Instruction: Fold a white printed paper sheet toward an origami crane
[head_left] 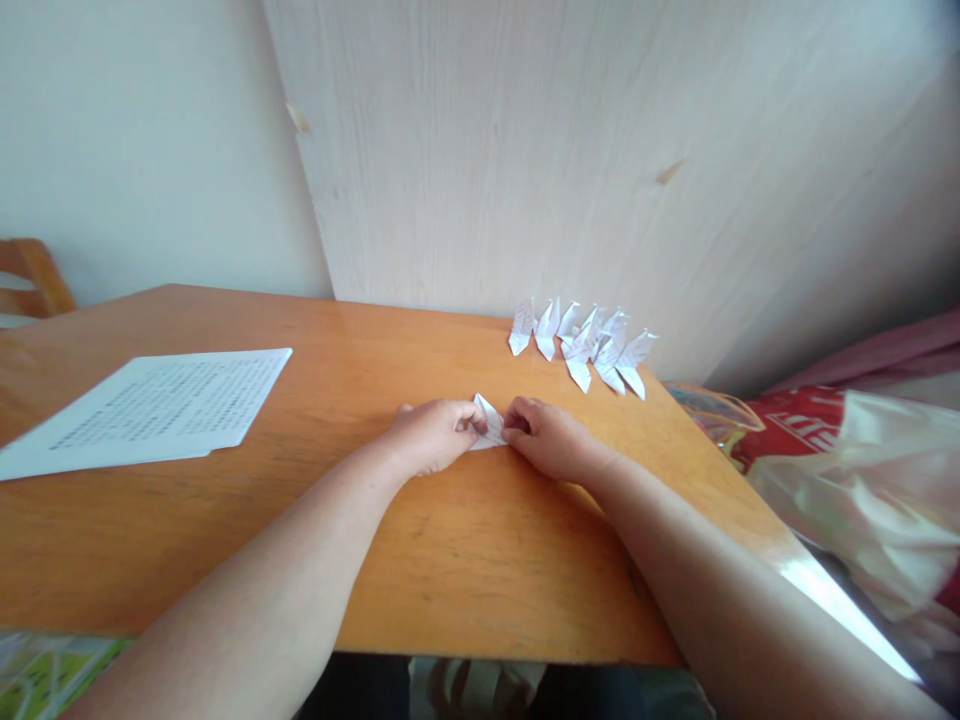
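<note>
A small piece of folded white paper (pixel 490 424) with faint print lies on the table between my hands, its pointed corner turned up and away from me. My left hand (pixel 439 435) grips its left side with curled fingers. At its right edge, my right hand (pixel 551 437) pinches the paper between thumb and fingers. Parts of the paper are hidden under my fingertips. Farther back on the right stand several folded paper cranes (pixel 581 342), made of similar printed white paper and set close together.
A stack of printed sheets (pixel 172 405) lies on the left of the wooden table (pixel 465 560). A pale wooden panel (pixel 480 150) rises behind the table. Past the right edge are a red bag (pixel 795 425) and a whitish bag (pixel 862 490). A wooden chair (pixel 37 275) shows far left.
</note>
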